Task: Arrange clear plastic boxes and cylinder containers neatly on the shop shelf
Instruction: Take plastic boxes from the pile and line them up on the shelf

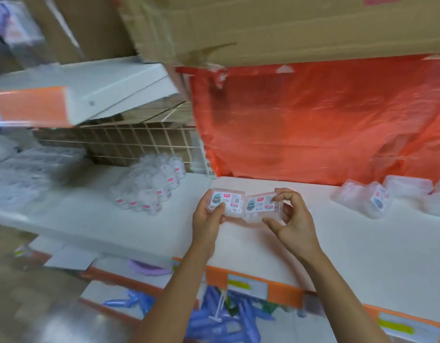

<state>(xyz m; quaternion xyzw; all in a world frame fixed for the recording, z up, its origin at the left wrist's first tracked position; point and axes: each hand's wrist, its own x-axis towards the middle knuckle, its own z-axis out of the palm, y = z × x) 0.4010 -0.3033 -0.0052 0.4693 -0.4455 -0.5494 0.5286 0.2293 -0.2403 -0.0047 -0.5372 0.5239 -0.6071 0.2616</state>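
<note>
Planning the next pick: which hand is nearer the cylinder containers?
Left. The left hand, holding a box, is right of the cylinder containers; the right hand, holding another box, is farther right.

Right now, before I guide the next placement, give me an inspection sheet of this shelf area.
Surface: white shelf, orange front edge.
Job's things: two labelled clear boxes side by side, left box and right box; cylinder containers clustered left; loose clear boxes at right.
Clutter: blue items on the lower shelf, blurred.
Grippers: left hand grips the left box; right hand pinches the right box.
Cables: nothing seen.
Surroundings: red plastic sheet behind, cardboard carton above, wire grid at back left.
</note>
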